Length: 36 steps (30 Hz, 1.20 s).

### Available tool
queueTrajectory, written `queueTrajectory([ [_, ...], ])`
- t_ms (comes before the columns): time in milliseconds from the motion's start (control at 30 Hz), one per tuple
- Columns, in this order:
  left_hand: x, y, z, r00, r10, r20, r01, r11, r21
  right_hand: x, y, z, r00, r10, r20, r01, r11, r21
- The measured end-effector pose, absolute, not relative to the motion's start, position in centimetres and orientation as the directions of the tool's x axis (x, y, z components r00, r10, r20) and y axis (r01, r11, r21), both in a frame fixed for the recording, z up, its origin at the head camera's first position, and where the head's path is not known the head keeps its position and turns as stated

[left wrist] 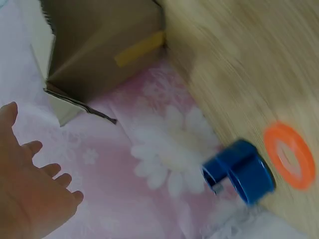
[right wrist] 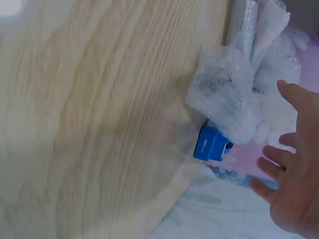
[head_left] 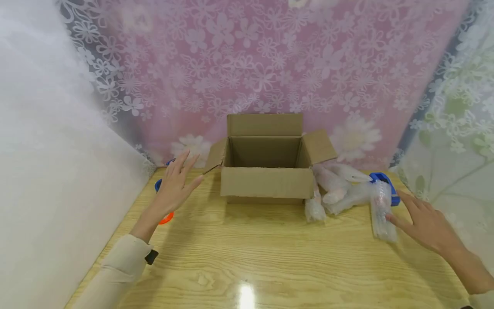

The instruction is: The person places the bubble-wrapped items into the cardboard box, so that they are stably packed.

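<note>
My left hand (head_left: 174, 189) hovers left of an open cardboard box (head_left: 267, 182), fingers spread and holding nothing. Below and behind it are an orange ring (left wrist: 290, 155) and a blue plastic piece with round hollows (left wrist: 241, 169), both partly covered by the hand in the head view. On the right, my right hand (head_left: 430, 223) is held out with straight fingers. Its thumb overlaps the edge of a bubble-wrapped bundle (head_left: 383, 212) in the head view, while the right wrist view shows the palm bare. Just beyond that bundle sits a blue plastic tool (right wrist: 212, 143) with small white lettering.
Several more bubble-wrapped items (head_left: 339, 189) lie heaped against the box's right side. The box's flaps stand spread outward. A pink flowered cloth (head_left: 262, 64) hangs behind the wooden table (head_left: 270, 257), and pale cloths flank both sides.
</note>
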<state>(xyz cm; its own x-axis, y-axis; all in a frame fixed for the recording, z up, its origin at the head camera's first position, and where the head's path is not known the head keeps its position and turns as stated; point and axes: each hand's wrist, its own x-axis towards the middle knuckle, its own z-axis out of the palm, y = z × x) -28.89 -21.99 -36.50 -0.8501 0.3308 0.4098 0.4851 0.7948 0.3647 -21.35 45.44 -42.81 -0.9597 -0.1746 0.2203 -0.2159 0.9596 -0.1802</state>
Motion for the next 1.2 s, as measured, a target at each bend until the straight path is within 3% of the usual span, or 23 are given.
queueTrajectory([
  [167,-30.4,-19.4,-36.1,-0.873,0.295,0.389,0.477,0.685,0.55,-22.0,45.4,-43.1,-0.995,-0.097,0.034,-0.103,0.921,-0.375],
  [433,-32.7,-15.8,-36.5,-0.905,0.3,0.303,0.413,0.442,0.796,-22.6,44.5,-43.6,-0.996,-0.027,-0.088,0.014,0.901,-0.434],
  [567,-33.7,-14.8,-36.9,-0.908,0.302,0.291,0.402,0.427,0.81,-22.7,44.3,-43.9,-0.992,-0.006,-0.126,0.05,0.897,-0.439],
  [800,-35.0,-13.6,-38.6,-0.916,0.247,0.317,0.402,0.52,0.754,-23.0,44.2,-44.5,-0.985,0.018,-0.171,0.098,0.878,-0.469],
  [1033,-35.4,-13.1,-40.3,-0.906,0.196,0.376,0.424,0.426,0.799,-23.3,44.0,-44.6,-0.977,0.006,-0.213,0.104,0.886,-0.452],
  [1200,-35.5,-12.9,-40.8,-0.896,0.181,0.405,0.443,0.382,0.811,-22.9,43.9,-44.4,-0.986,0.018,-0.165,0.094,0.88,-0.465],
])
